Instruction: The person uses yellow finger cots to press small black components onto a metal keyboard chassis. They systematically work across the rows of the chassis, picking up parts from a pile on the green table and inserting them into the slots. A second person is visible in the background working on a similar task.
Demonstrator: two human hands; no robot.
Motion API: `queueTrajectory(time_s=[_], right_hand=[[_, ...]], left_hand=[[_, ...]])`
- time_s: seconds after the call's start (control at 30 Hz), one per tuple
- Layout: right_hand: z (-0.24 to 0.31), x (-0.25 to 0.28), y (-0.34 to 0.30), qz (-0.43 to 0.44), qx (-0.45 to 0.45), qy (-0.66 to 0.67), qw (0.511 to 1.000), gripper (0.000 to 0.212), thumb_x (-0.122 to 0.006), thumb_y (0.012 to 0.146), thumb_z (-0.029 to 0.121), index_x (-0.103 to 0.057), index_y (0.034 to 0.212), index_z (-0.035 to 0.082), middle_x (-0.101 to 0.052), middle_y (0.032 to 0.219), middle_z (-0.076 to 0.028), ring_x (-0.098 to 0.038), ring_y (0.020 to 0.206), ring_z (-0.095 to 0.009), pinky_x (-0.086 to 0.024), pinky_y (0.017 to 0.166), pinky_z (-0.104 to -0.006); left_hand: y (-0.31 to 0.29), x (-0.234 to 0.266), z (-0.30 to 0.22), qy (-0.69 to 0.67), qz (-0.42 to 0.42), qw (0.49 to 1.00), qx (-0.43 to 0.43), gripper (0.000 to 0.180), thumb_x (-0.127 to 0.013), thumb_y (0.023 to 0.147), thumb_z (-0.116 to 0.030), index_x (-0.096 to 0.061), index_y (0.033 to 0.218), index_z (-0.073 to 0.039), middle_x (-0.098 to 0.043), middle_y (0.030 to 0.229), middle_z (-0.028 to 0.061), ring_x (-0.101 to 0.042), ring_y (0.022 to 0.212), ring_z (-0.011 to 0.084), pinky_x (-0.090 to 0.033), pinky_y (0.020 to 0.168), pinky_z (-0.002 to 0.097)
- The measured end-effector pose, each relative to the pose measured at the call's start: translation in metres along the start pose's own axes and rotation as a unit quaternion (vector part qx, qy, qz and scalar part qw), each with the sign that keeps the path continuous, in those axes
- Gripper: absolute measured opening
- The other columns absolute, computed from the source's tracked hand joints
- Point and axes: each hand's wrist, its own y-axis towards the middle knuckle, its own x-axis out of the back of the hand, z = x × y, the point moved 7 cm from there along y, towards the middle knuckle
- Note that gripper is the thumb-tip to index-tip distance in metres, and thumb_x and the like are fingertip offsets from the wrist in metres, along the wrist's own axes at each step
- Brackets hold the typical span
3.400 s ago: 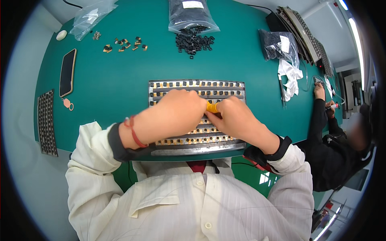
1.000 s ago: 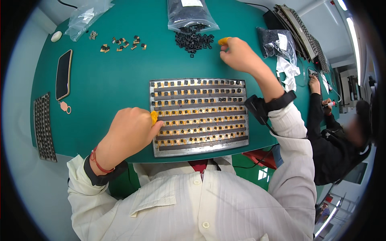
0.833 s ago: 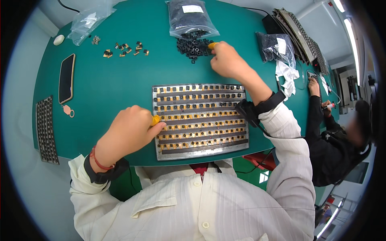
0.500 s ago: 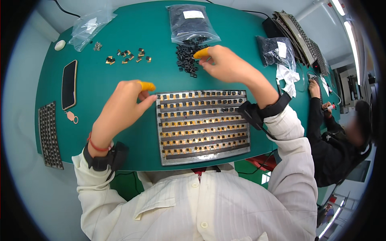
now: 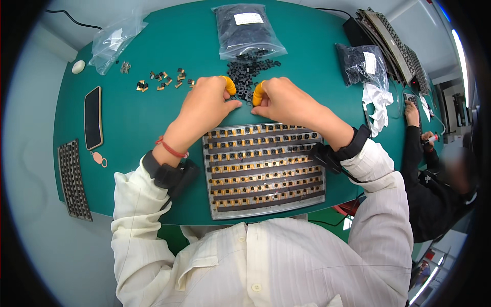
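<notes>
A loose pile of small black plastic parts (image 5: 244,74) lies in front of both hands. My left hand (image 5: 208,98), a yellow finger cot on its index finger, is at the pile's near left edge with its fingers curled in. Across a narrow gap, my right hand (image 5: 286,100), also with a yellow cot, pinches thumb and index finger together at the near right edge. Anything between the fingertips of either hand is too small to make out. Below the hands sits a metal tray (image 5: 266,210) with rows of small gold and black pieces, its top right partly hidden by my right forearm.
A clear bag of black parts (image 5: 244,38) lies beyond the pile. Gold-and-black pieces (image 5: 161,79), a phone (image 5: 93,117) and another tray (image 5: 75,181) are leftward. At right are a second bag (image 5: 360,64), white tissue (image 5: 377,105), stacked trays (image 5: 391,43) and a co-worker (image 5: 434,184).
My left hand has moved right and away from me, from the tray's corner to the pile. My right hand has come back toward me, to the pile's near edge. The hands are now close together.
</notes>
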Motion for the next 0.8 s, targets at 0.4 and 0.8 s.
queueTrajectory(time_s=[0.4,0.8], right_hand=[[-0.007,0.016,-0.017,-0.099,0.060,-0.010,0.993,0.014,-0.072,0.079,0.007,-0.073,0.088,-0.005,-0.068,0.077,-0.024,-0.068,0.068,-0.036,-0.055,0.066,-0.0389],[-0.028,0.031,-0.056,-0.106,-0.001,0.053,0.993,0.020,-0.072,0.080,0.006,-0.072,0.097,-0.005,-0.072,0.085,-0.020,-0.071,0.078,-0.028,-0.056,0.072,-0.0346]], left_hand=[[-0.020,0.020,0.000,0.132,-0.065,0.989,-0.032,0.019,-0.074,0.081,-0.008,-0.071,0.090,0.009,-0.068,0.075,0.0217,-0.067,0.068,0.0345,-0.052,0.062,0.0376],[-0.023,0.011,-0.011,0.074,-0.004,0.997,-0.020,0.020,-0.075,0.080,-0.010,-0.073,0.093,0.005,-0.071,0.078,0.0157,-0.069,0.071,0.0232,-0.054,0.068,0.0329]])
